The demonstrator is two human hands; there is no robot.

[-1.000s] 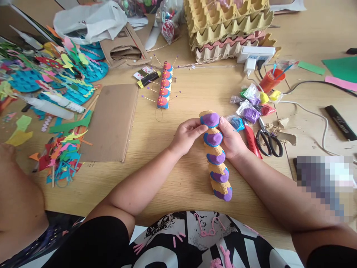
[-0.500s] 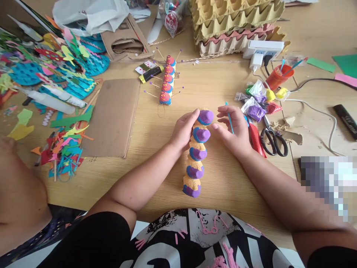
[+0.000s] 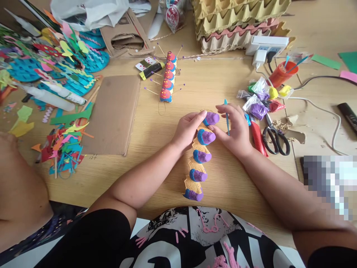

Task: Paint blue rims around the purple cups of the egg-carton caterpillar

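My left hand (image 3: 189, 130) is closed on the far end of an egg-carton strip (image 3: 195, 183). Its row of bumps is covered in blue and purple clay. The thumb lies beside the farthest purple bump (image 3: 212, 118). At the right of that end, my right hand (image 3: 234, 126) has a slim blue modelling tool (image 3: 227, 117) held upright against its fingers, while its thumb tip reaches the strip's far bump. Beyond my hands stands a finished-looking caterpillar (image 3: 168, 78) of red and blue bumps, with smiling faces and purple-tipped sticks.
On the left lie a cardboard sheet (image 3: 111, 115), paper scraps (image 3: 68, 145) and glue bottles (image 3: 47, 97). To the right are scissors (image 3: 275, 139), a red cutter (image 3: 259, 139), bagged clay (image 3: 259, 109) and an orange cup (image 3: 281, 74). Egg trays (image 3: 237, 26) are stacked behind. Another person's arm (image 3: 19, 190) rests at left.
The strip has rolled a little to the right, showing more of its blue and tan left side. My right hand has come in closer, its thumb now at the far bump.
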